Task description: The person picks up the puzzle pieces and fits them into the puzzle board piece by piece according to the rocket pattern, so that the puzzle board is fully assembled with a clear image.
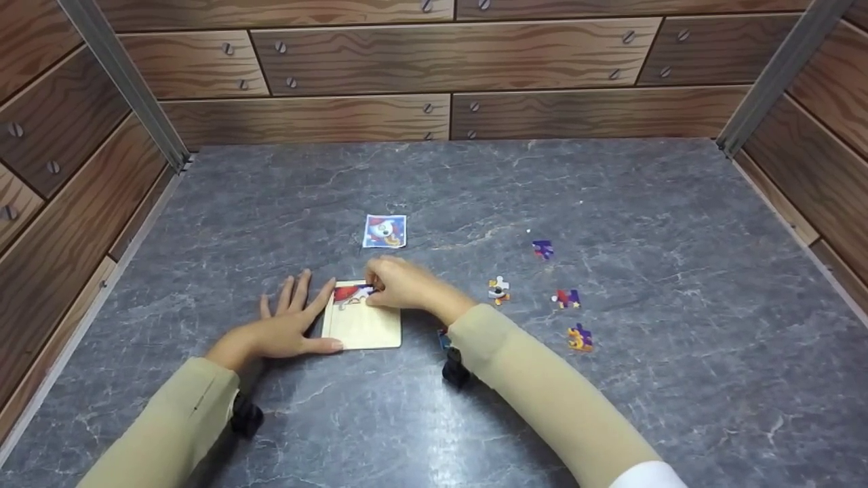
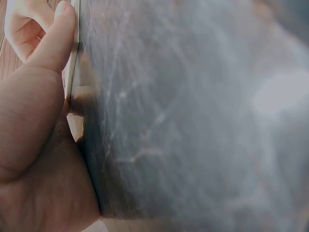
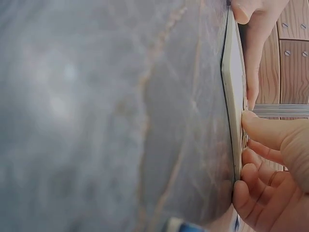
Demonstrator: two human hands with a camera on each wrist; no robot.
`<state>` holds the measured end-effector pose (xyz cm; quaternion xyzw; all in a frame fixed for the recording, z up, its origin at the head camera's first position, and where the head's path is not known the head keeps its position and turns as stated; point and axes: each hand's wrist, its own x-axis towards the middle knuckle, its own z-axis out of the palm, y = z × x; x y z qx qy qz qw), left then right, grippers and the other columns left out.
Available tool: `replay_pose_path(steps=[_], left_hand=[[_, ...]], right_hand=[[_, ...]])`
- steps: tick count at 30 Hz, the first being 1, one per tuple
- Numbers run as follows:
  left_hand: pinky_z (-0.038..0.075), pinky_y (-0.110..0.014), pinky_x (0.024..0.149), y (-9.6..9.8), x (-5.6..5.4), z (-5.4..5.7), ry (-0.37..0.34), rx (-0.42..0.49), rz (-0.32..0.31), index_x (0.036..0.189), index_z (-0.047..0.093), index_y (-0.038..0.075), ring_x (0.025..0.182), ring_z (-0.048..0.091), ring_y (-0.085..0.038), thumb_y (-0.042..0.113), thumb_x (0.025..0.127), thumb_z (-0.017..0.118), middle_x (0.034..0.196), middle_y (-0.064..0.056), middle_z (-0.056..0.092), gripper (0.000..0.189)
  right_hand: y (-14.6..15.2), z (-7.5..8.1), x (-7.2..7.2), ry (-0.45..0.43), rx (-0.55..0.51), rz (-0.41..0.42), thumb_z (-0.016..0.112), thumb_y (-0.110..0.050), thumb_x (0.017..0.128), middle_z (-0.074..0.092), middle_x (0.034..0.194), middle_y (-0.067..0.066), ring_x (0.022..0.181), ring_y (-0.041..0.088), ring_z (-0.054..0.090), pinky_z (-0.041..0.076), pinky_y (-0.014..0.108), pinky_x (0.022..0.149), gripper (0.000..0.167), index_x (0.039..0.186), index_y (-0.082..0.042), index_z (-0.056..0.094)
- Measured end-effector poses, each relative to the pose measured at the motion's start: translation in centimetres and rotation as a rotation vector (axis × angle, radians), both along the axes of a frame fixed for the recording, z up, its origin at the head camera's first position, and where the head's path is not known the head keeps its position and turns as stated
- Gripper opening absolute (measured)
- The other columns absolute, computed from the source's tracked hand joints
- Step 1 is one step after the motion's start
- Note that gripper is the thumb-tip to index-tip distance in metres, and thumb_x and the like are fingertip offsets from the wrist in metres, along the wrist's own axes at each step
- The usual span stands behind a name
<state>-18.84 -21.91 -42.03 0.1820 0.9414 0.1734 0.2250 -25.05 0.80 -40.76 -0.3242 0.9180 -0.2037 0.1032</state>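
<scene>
A pale square puzzle board (image 1: 366, 329) lies on the table with a red and white puzzle piece (image 1: 347, 293) in its upper left corner. My left hand (image 1: 288, 332) is spread along its left side, index finger at the upper left corner and thumb on the lower left edge. Over the upper right part, my right hand (image 1: 403, 285) pinches a dark-edged puzzle piece (image 1: 378, 288), mostly covered by the fingers. In the right wrist view the right thumb and curled fingers (image 3: 251, 169) meet at the board's edge. The left wrist view shows the left thumb (image 2: 58, 38) against the board.
A small picture card (image 1: 385, 231) lies behind the board. Several loose pieces lie to the right: purple (image 1: 542, 249), white (image 1: 499, 289), red and purple (image 1: 567, 298), orange and purple (image 1: 580, 337). A blue piece (image 1: 443, 338) is partly under the right wrist.
</scene>
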Motion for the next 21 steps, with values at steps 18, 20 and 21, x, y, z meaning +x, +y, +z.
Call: replay_pose_path(steps=[18,20,21], left_hand=[[-0.015,-0.071,0.091,0.01,-0.03,-0.03,-0.012,0.001,0.009,0.151,-0.005,0.021,0.131,-0.025,-0.044,0.069,0.08,0.052,0.147,-0.024,-0.025,0.103],[-0.015,-0.071,0.091,0.0,-0.04,-0.04,-0.007,0.0,0.009,0.151,-0.005,0.021,0.131,-0.025,-0.044,0.069,0.08,0.052,0.147,-0.024,-0.025,0.103],[-0.015,-0.072,0.091,-0.01,-0.06,-0.05,-0.005,0.001,0.009,0.151,-0.005,0.021,0.131,-0.025,-0.044,0.069,0.08,0.052,0.147,-0.024,-0.025,0.103]], right_hand=[[0.14,0.14,0.22,-0.001,-0.013,0.037,0.073,-0.023,0.081,0.062,0.087,0.002,0.079,0.015,0.056,0.045,0.03,0.068,0.02,0.1,-0.016,0.071],[0.07,0.14,0.22,0.003,-0.022,0.034,0.073,-0.021,0.081,0.064,0.086,0.002,0.079,0.015,0.057,0.046,0.029,0.067,0.018,0.098,-0.015,0.072],[0.03,0.13,0.23,0.004,-0.022,0.032,0.073,-0.021,0.081,0.064,0.086,0.002,0.079,0.015,0.057,0.046,0.029,0.067,0.018,0.098,-0.015,0.072]])
